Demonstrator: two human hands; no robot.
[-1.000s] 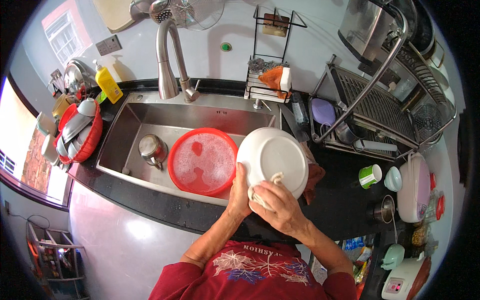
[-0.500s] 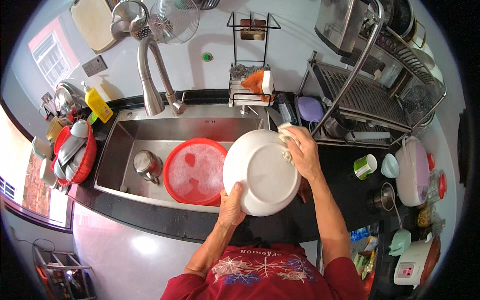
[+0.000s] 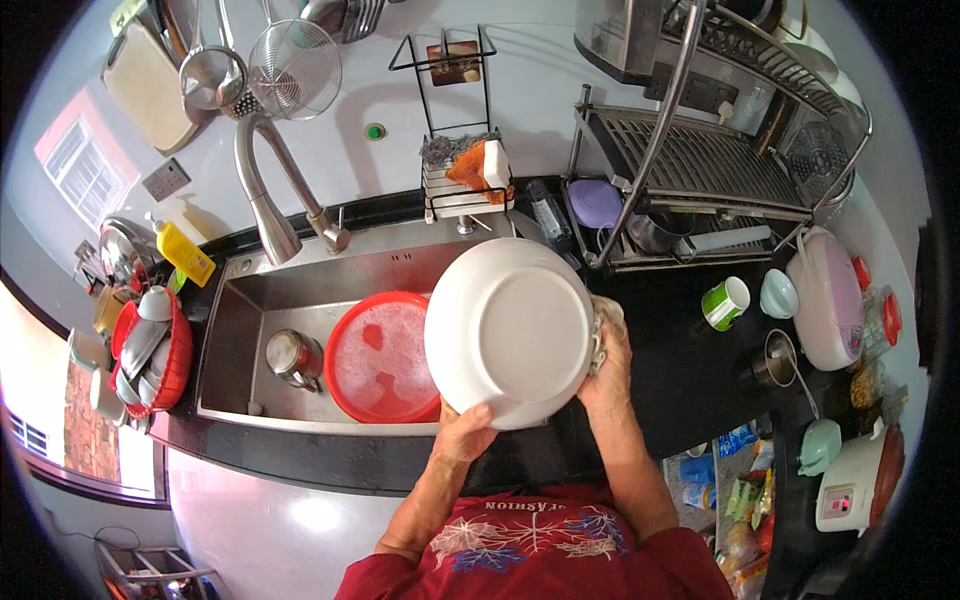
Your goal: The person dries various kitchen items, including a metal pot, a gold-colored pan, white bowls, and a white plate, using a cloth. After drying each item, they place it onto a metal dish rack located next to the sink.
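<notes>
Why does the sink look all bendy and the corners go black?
In the head view, the fisheye lens curves the sink edge and counter toward the rim, leaving black corners; glare whitens the window at left; the white bowl and left hand stay sharp.

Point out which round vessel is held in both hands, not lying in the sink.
The white bowl, turned bottom-up and gripped by the left hand and right hand. The red basin and steel pot lie in the sink.

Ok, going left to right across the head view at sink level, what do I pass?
Red dish basket → steel pot in the sink → red basin → white bowl held in both hands → right hand → green and white mug → pale blue bowl.
</notes>
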